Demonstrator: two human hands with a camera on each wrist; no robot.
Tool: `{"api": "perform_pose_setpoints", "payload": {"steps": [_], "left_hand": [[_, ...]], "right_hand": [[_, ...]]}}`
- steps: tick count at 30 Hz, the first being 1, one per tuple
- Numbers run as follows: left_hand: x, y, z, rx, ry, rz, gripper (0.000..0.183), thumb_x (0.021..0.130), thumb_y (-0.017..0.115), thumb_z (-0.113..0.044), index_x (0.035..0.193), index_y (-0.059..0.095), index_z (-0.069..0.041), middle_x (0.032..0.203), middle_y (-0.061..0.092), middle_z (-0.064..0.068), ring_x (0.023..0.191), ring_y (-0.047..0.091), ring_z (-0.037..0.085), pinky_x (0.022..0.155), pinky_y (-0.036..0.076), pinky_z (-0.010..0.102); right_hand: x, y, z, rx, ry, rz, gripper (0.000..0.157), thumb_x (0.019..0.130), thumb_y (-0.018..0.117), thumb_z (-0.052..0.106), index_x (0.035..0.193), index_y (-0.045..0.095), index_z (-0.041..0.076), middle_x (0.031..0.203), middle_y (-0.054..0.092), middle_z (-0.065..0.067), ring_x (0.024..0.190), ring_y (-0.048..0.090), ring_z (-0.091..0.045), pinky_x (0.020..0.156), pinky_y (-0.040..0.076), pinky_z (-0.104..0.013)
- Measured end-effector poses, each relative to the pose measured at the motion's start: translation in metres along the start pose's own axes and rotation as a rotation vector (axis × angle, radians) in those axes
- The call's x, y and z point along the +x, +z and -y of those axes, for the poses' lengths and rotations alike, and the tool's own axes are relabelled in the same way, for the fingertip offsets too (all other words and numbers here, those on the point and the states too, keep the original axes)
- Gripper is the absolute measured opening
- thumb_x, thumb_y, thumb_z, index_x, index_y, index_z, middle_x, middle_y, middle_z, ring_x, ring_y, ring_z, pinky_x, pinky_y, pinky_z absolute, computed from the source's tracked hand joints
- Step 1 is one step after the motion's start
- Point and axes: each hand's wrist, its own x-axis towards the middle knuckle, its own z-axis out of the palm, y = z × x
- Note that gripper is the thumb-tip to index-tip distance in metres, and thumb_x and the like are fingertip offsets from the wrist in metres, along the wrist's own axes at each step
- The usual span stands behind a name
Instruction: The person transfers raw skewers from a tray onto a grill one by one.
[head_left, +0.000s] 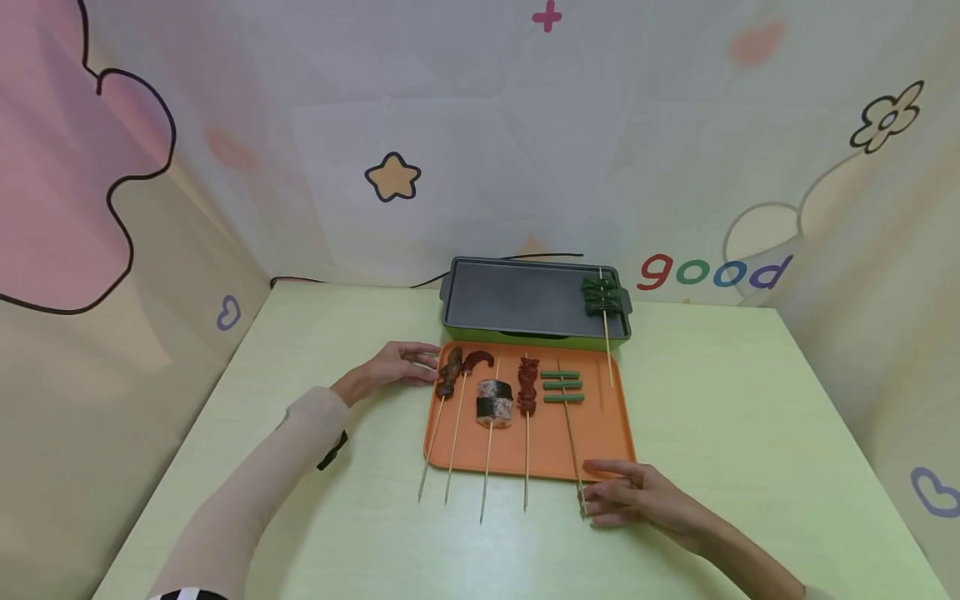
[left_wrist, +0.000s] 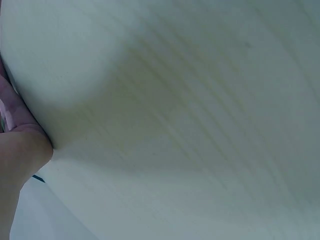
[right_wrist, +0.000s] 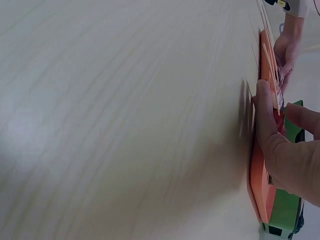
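Observation:
An orange tray (head_left: 600, 425) holds several skewers, their sticks sticking out over its near edge. From left they are a brown mushroom-like skewer (head_left: 450, 372), a dark red curled piece on a stick (head_left: 477, 360), a black-and-white rolled skewer (head_left: 494, 404), a red meat skewer (head_left: 528, 386) and a green bean skewer (head_left: 562, 387). My left hand (head_left: 393, 364) is at the tray's left edge, fingers extended toward it. At the near right corner my right hand (head_left: 637, 500) has its fingertips by the green bean skewer's stick; in the right wrist view thumb and finger stand apart.
Behind the tray stands a green grill with a dark grey plate (head_left: 517, 296). A dark green leafy skewer (head_left: 602, 297) lies on its right side, stick reaching over the tray. The pale table (head_left: 360, 517) is enclosed by a printed curtain (head_left: 487, 167).

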Motion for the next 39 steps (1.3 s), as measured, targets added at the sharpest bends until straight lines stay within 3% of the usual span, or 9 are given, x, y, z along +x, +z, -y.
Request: {"api": "perform_pose_setpoints", "payload": {"steps": [4, 9, 15, 21, 29, 34, 39], "left_hand": [[-0.001, 0.002, 0.000, 0.004, -0.009, 0.002, 0.058, 0.093, 0.073, -0.005, 0.147, 0.053, -0.002, 0.122, 0.071, 0.010, 0.094, 0.074, 0.009, 0.086, 0.062, 0.026], [0.000, 0.005, 0.005, 0.030, -0.033, -0.045, 0.055, 0.094, 0.071, -0.002, 0.147, 0.054, -0.003, 0.131, 0.067, 0.017, 0.093, 0.072, 0.007, 0.085, 0.061, 0.023], [0.003, 0.010, 0.008, 0.038, -0.019, -0.070, 0.054, 0.093, 0.072, -0.003, 0.144, 0.057, -0.002, 0.125, 0.070, 0.013, 0.092, 0.071, 0.004, 0.080, 0.060, 0.019], [0.003, 0.014, 0.008, 0.031, -0.025, -0.062, 0.054, 0.092, 0.073, -0.004, 0.144, 0.057, -0.002, 0.123, 0.071, 0.011, 0.092, 0.071, 0.005, 0.083, 0.061, 0.021], [0.000, 0.010, 0.009, -0.022, -0.015, -0.051, 0.053, 0.094, 0.069, 0.002, 0.145, 0.054, 0.002, 0.122, 0.069, 0.012, 0.091, 0.074, 0.008, 0.086, 0.062, 0.026], [0.000, 0.007, 0.008, -0.011, -0.008, -0.040, 0.055, 0.094, 0.070, -0.001, 0.146, 0.053, 0.002, 0.125, 0.069, 0.014, 0.091, 0.074, 0.007, 0.086, 0.062, 0.025], [0.000, 0.006, 0.004, 0.011, 0.002, -0.039, 0.054, 0.095, 0.070, -0.003, 0.146, 0.053, 0.002, 0.125, 0.069, 0.015, 0.092, 0.073, 0.007, 0.087, 0.062, 0.026]], "right_hand": [[0.002, 0.006, -0.005, 0.034, 0.021, -0.012, 0.070, 0.106, 0.055, 0.014, 0.156, 0.015, -0.015, 0.122, 0.070, -0.013, 0.108, 0.073, -0.019, 0.096, 0.060, -0.037], [0.004, 0.014, -0.007, 0.073, 0.043, -0.036, 0.074, 0.105, 0.058, 0.014, 0.156, 0.013, -0.014, 0.119, 0.073, -0.008, 0.109, 0.072, -0.017, 0.095, 0.061, -0.035], [0.003, 0.016, -0.008, 0.104, 0.051, -0.073, 0.073, 0.101, 0.064, 0.011, 0.156, 0.020, -0.013, 0.110, 0.072, -0.001, 0.107, 0.070, -0.013, 0.093, 0.061, -0.028], [-0.001, 0.015, -0.010, 0.114, 0.038, -0.070, 0.065, 0.099, 0.066, 0.009, 0.149, 0.033, -0.016, 0.104, 0.072, 0.003, 0.104, 0.071, -0.011, 0.091, 0.060, -0.025], [-0.007, 0.010, -0.012, 0.085, 0.012, -0.048, 0.063, 0.100, 0.063, 0.007, 0.148, 0.032, -0.020, 0.107, 0.071, 0.003, 0.104, 0.070, -0.010, 0.093, 0.060, -0.025], [-0.013, 0.006, -0.012, 0.067, 0.026, -0.057, 0.064, 0.101, 0.063, 0.007, 0.148, 0.030, -0.021, 0.109, 0.070, 0.002, 0.105, 0.070, -0.009, 0.094, 0.059, -0.024], [-0.017, 0.001, -0.011, 0.071, 0.032, -0.052, 0.059, 0.100, 0.064, 0.007, 0.146, 0.037, -0.019, 0.110, 0.072, 0.002, 0.102, 0.071, -0.009, 0.093, 0.059, -0.024]]}}
